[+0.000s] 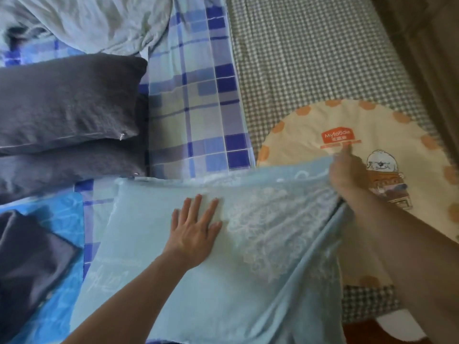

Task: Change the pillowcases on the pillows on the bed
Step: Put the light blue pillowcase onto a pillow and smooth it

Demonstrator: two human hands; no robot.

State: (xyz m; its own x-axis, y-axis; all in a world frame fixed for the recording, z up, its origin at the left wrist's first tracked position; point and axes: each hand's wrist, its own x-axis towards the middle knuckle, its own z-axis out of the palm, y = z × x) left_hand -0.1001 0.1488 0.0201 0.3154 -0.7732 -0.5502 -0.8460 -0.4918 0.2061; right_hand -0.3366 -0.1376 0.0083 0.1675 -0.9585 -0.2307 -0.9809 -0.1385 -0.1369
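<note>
Nearest, a pale blue pillow (198, 281) lies across the bed's front edge, on a blue plaid sheet (196, 100). The left hand (193, 229) lies flat on its middle, fingers straight and spread, pressing down. The right hand (345, 170), blurred, grips the pillowcase (285, 199) at the pillow's right end, fingers curled on the lifted cloth; its forearm hides part of that end. At the near left a folded dark cloth (32, 256) sits on a bright blue cloth (62, 212), just beside the pillow's left corner. To the right, touching the pillow's right end and partly under the right arm, is a round cream cushion (372, 130) with orange dots and a cartoon dog, on a checked sheet (310, 58). Further back on the left, two dark grey pillows (67, 103) are stacked, well apart from the hands. Beyond them a rumpled pale blanket (99, 18) lies at the far edge.
</note>
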